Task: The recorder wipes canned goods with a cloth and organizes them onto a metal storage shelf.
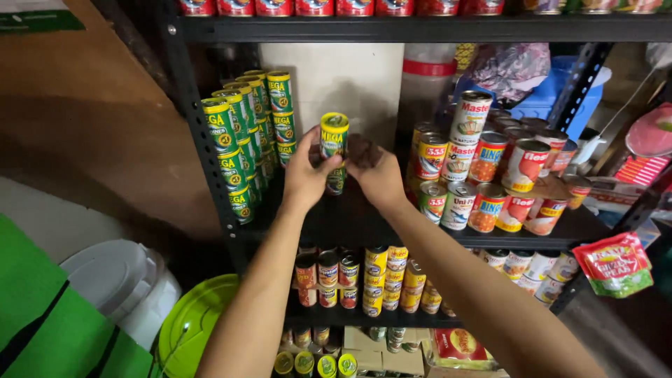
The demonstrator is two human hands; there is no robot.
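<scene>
My left hand [304, 171] grips a green and yellow can [334, 134] held upright over the middle shelf [336, 220] of a black metal rack. A second can of the same kind [336, 180] stands under it, partly hidden between my hands. My right hand [378, 173] holds a dark brown cloth [362, 150] pressed against the side of the upper can. Stacked green and yellow cans [241, 133] fill the shelf's left end, close to my left hand.
Red, white and orange cans [490, 175] are stacked at the shelf's right. More cans [364, 276] fill the shelf below and the top shelf [315, 7]. A red packet [614, 264] hangs at right. A white bucket [115, 280] and green lid [189, 322] sit lower left.
</scene>
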